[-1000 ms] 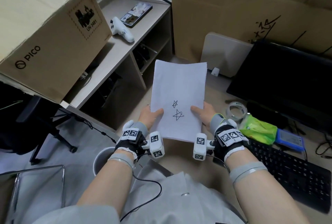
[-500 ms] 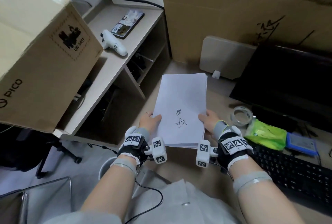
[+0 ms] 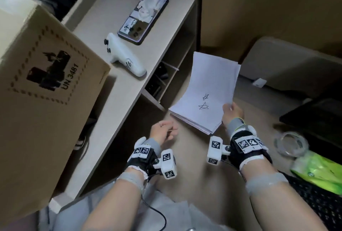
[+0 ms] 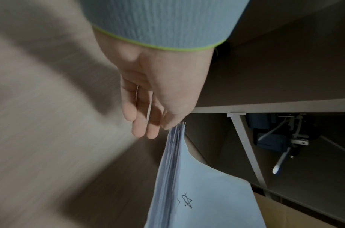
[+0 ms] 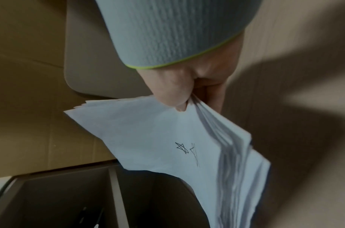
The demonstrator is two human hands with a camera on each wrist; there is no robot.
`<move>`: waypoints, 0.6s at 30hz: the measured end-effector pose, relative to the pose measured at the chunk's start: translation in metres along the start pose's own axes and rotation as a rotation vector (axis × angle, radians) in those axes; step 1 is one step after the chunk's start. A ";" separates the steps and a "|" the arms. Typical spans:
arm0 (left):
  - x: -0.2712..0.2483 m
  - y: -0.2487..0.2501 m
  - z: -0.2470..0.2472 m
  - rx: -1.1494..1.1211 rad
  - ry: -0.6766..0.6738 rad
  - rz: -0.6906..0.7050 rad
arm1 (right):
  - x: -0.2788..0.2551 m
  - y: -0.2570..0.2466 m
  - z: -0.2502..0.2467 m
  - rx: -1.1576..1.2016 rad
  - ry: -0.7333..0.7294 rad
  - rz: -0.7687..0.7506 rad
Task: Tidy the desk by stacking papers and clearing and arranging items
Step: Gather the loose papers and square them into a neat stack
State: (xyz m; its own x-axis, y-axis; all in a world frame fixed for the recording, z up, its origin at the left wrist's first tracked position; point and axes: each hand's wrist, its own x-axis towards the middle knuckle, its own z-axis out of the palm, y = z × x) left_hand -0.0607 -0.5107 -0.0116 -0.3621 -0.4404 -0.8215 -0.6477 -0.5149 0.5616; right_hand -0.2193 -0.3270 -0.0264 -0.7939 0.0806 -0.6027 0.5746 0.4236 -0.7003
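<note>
Now that the left hand point(image 3: 162, 131) has let go of the paper stack point(image 3: 207, 93), only the right hand point(image 3: 232, 113) carries it, thumb and fingers pinching its right edge above the desk point(image 3: 192, 149). Freed, the left hand hangs just left of the stack's near corner, fingers loosely relaxed, holding nothing, so setting down looks close.

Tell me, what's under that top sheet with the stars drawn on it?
More white sheets: the paper stack shows many layered edges at its near side and in the right wrist view, where the right hand pinches it. What is drawn on the lower sheets is covered.
</note>
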 end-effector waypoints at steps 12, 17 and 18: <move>0.037 0.010 -0.011 -0.058 -0.019 -0.035 | 0.046 -0.044 0.116 0.006 -0.223 -0.009; 0.032 0.013 -0.014 -0.104 -0.032 -0.018 | 0.056 -0.068 0.164 -0.146 -0.385 0.028; 0.030 0.014 -0.013 -0.120 -0.046 -0.008 | 0.058 -0.069 0.171 -0.149 -0.402 0.031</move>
State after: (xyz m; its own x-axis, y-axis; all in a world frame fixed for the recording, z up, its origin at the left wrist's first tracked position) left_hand -0.0719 -0.5406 -0.0270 -0.3892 -0.4037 -0.8280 -0.5665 -0.6039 0.5607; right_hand -0.2710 -0.5060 -0.0779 -0.6192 -0.2503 -0.7443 0.5385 0.5544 -0.6345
